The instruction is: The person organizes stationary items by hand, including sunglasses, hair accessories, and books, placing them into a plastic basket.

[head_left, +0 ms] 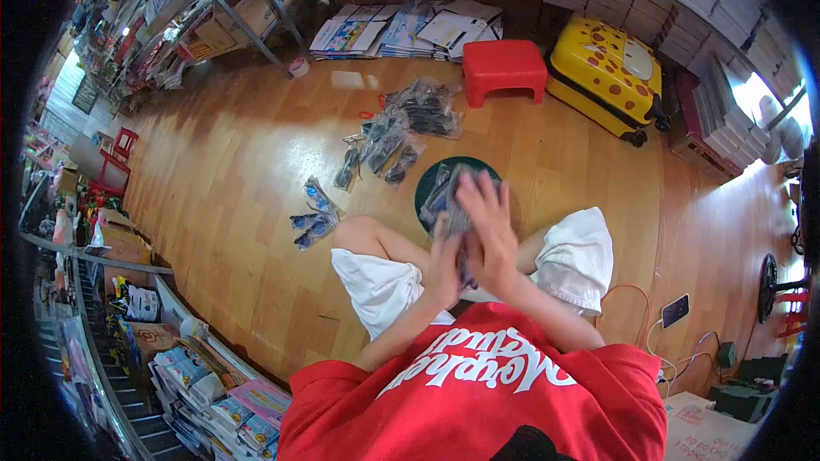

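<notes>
Between my two hands, above my crossed legs, is a stack of sunglasses in clear plastic bags, blurred by motion. My left hand presses against its near left side with the thumb up. My right hand lies along the other side, fingers stretched and palm against the plastic. Behind them, a dark green round mat or stool top is partly covered by the bags. Farther out on the floor lie a pile of bagged sunglasses, several loose bagged pairs and blue-lensed pairs.
A red plastic stool and a yellow giraffe-patterned suitcase stand ahead. Books lie under the shelves at the back. A phone with cables is on the right, a crowded shelf on the left.
</notes>
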Tool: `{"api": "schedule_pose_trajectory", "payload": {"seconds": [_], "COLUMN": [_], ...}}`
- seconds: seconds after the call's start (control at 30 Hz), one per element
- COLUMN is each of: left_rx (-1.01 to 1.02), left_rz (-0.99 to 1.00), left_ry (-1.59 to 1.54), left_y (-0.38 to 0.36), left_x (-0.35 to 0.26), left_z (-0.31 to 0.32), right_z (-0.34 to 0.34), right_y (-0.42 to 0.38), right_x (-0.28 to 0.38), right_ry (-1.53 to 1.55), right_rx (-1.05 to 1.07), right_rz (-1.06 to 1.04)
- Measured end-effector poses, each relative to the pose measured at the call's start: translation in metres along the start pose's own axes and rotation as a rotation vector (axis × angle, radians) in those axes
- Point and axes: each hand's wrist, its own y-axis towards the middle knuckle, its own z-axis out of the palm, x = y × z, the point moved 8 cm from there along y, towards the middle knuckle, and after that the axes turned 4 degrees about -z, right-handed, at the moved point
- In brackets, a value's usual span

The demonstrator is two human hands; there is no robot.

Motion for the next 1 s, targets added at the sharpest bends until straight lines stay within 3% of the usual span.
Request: {"api": "schedule_pose_trajectory", "payload": {"seconds": [0.1,0.17,0.23,0.33,0.4,0.43,0.53,0.57,0.63,0.73,0.83,0.87,0.93,1.0], "left_rx": [0.055,0.009,-0.071,-0.067,-0.001,-0.109,-0.036,0.004,0.013,-0.199,-0.118,0.040,-0.116,-0.118], "left_rz": [-0.003,-0.006,-0.186,-0.145,-0.100,-0.177,-0.093,0.061,0.545,0.334,0.311,0.087,0.048,0.044], "left_ry": [-0.014,-0.050,-0.345,-0.285,-0.131,-0.053,-0.042,-0.118,0.532,0.356,-0.090,-0.342,-0.394,-0.373], "left_y": [-0.001,0.001,0.002,-0.002,0.000,-0.005,0.005,0.013,0.017,0.033,0.015,0.015,0.014,0.016], "left_x": [-0.010,-0.014,-0.002,0.014,0.004,-0.001,-0.023,-0.023,-0.006,-0.030,-0.039,-0.037,-0.036,-0.030], "left_z": [0.015,0.009,-0.007,-0.017,0.000,0.004,0.013,0.006,-0.026,-0.068,-0.020,0.007,0.012,0.005], "right_z": [-0.009,-0.001,0.011,0.024,0.008,-0.001,-0.001,0.004,0.027,0.038,0.031,0.026,0.023,0.026], "right_y": [0.030,0.022,0.001,-0.028,-0.004,0.011,0.034,0.031,0.001,-0.023,-0.010,0.003,0.022,0.028], "right_x": [-0.022,-0.009,0.006,0.012,0.004,-0.001,-0.017,-0.007,0.013,0.029,0.018,0.011,-0.003,-0.009], "right_ry": [0.095,0.103,0.145,0.153,0.083,0.047,0.147,0.087,0.236,0.360,0.364,0.351,0.437,0.494], "right_rx": [-0.044,0.048,0.138,0.193,0.085,0.029,0.048,0.091,0.179,0.239,0.166,0.124,0.078,0.061], "right_rz": [0.066,0.004,-0.023,-0.005,-0.004,-0.009,0.050,0.014,0.037,0.054,0.047,0.037,0.129,0.192]}}
